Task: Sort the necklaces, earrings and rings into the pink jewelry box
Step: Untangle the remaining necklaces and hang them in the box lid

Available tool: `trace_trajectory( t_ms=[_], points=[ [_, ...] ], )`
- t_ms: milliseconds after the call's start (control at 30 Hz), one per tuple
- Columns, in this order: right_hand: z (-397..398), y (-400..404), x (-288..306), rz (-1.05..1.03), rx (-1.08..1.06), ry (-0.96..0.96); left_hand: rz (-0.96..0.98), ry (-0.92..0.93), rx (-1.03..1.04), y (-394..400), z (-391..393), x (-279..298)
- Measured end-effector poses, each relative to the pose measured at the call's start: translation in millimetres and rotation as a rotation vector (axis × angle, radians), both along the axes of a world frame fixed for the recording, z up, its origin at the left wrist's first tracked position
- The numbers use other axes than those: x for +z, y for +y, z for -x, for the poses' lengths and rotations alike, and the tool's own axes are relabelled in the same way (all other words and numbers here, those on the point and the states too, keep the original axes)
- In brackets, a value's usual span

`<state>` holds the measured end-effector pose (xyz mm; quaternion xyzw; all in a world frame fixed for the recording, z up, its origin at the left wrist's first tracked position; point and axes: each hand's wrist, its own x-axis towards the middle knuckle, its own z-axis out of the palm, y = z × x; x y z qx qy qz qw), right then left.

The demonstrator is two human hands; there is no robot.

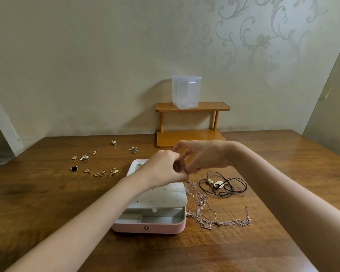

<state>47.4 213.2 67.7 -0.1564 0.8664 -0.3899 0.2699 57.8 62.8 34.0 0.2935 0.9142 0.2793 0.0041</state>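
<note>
The pink jewelry box [149,226] sits open at the centre of the desk [47,203], its perforated white earring panel [163,195] propped over the lower compartments. Your left hand [163,169] and right hand [202,156] meet just above its far end, the fingers [180,149] of both curled and pinched together on what appears to be a fine chain, too thin to make out; the job looks like working a clasp or hanging a necklace. Keep the pinch light and the hands low over the box, so a slipped chain falls inside.

Just right of the box, the tangled rose-gold chains [214,216] trail along its edge and could snag as you lift one; free them singly. Beyond them lies the black cord necklace [222,185] with its pale pendant.

To the left, well apart, the earrings and rings [98,161] lie scattered and unsorted. At the back stands a wooden shelf [192,107] carrying a clear plastic container [185,93].
</note>
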Motion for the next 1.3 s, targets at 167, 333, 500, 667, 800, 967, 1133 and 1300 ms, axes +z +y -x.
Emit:
trace_trajectory(
  t_ms=[167, 333, 500, 667, 800, 967, 1133, 1300],
  points=[
    [0.6, -3.7, 7.2, -0.082, 0.113, -0.101, -0.214, -0.497, 0.004, -7.2, -3.3, 2.1],
    [4.6, 5.3, -0.2, 0.117, 0.010, -0.125, -0.422, -0.458, 0.077, -6.9, -2.7, -4.7],
    [5.9, 13.8, -5.6, 0.285, -0.021, -0.170, -0.564, -0.518, 0.023, -12.5, 0.2, -5.2],
    [4.9, 8.6, 0.5, 0.094, 0.051, -0.090, -0.407, -0.467, -0.045, -13.7, 3.4, 1.3],
    [4.0, -5.3, 9.4, -0.231, 0.179, 0.054, -0.248, -0.470, -0.097, -10.6, 3.2, 8.7],
    [4.1, -12.9, 23.3, -0.358, 0.265, 0.048, -0.239, -0.585, -0.130, -15.2, 5.0, 16.4],
    [4.4, -5.9, 23.6, -0.110, 0.195, -0.114, -0.386, -0.767, -0.082, -19.8, 5.1, 13.0],
    [7.2, -2.1, 11.1, 0.053, 0.114, -0.175, -0.390, -0.627, -0.002, -15.6, 4.7, 7.4]
  ],
)
